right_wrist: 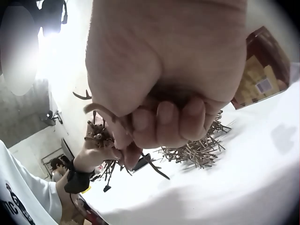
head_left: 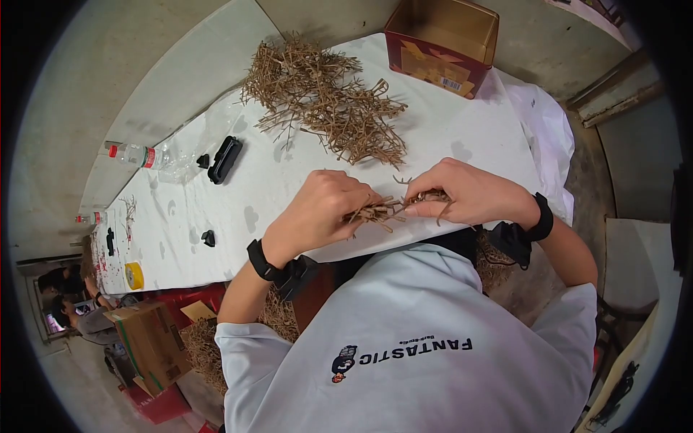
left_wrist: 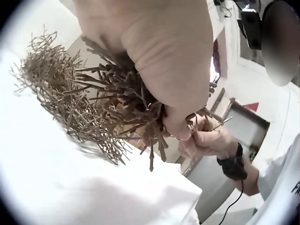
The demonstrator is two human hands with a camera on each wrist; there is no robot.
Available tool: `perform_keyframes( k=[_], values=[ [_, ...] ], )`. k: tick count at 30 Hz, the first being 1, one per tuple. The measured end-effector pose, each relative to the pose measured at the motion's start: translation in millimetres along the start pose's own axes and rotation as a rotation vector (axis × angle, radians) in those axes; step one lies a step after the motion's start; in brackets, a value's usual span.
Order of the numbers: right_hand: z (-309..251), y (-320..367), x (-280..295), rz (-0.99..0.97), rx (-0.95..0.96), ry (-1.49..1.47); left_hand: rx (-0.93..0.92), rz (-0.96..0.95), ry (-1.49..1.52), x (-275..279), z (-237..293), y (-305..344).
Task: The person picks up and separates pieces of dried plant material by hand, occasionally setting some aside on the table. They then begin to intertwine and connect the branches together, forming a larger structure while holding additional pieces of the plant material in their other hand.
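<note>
Left grip (head_left: 321, 209) is curling part-closed round a bundle (head_left: 375, 211) of twigs, while the right grip (head_left: 468, 190) beside it is curling closely round fewer twigs (head_left: 433, 196). Both are working over the near edge of the desk (head_left: 238, 195); beyond them a loose pile (head_left: 325, 101) is lying, with a tin (head_left: 433, 68) standing past the right grip.

From the left wrist, the bundle is fanning out under the palm, and the right grip is meeting its far side.

From the right wrist, the fingers are folding inward and the thumb side is pinching close to the bundle; how many twigs the palm is hiding, I cannot tell.

Judging by this, the step in hand is handling twigs at the bundle; the next move is calling for a steady left hold and careful right fingertips.
</note>
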State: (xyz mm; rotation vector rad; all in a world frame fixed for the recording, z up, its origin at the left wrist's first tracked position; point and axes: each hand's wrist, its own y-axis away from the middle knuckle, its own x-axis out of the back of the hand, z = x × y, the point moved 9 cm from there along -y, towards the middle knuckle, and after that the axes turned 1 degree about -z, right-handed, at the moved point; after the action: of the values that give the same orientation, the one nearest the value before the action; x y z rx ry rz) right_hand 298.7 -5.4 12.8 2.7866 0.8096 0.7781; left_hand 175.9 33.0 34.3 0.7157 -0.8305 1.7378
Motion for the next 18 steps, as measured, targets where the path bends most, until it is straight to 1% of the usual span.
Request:
perform_keyframes(
  k=[1, 2, 3, 5, 6, 7, 9, 10, 13, 18],
  values=[
    [-3.2, -0.3, -0.2, 0.026, 0.061, 0.021, -0.068, 0.023, -0.118, 3.8, 8.5, -0.2],
    [-7.8, 0.2, 0.3, 0.052, 0.122, 0.044, -0.066, 0.024, -0.116, 4.8, 9.2, 0.1],
    [-8.5, 0.4, -1.0, 0.049, 0.122, 0.043, -0.068, 0.01, -0.176, 4.5, 10.1, 0.9],
    [-13.5, 2.1, 0.7, 0.095, 0.133, 0.147, -0.074, -0.02, -0.295, 3.6, 11.3, 2.7],
    [-16.3, 3.4, 1.8, 0.12, 0.138, 0.2, -0.073, -0.019, -0.295, 4.6, 11.9, 3.2],
    [-17.7, 4.7, 1.0, 0.118, 0.138, 0.201, -0.067, -0.023, -0.35, 4.8, 12.2, 3.7],
    [-20.1, 8.4, 1.9, 0.156, 0.126, 0.294, -0.056, -0.03, -0.459, 5.2, 12.3, 4.6],
    [-21.0, 9.6, 2.5, 0.175, 0.12, 0.341, -0.055, -0.029, -0.459, 6.7, 12.5, 4.7],
    [-21.6, 11.1, 1.4, 0.2, 0.112, 0.367, -0.011, -0.035, -0.501, 10.9, 8.3, 5.0],
    [-25.8, 14.6, 3.4, 0.227, 0.077, 0.401, 0.041, -0.011, -0.48, 12.6, 5.8, 3.5]
  ],
)
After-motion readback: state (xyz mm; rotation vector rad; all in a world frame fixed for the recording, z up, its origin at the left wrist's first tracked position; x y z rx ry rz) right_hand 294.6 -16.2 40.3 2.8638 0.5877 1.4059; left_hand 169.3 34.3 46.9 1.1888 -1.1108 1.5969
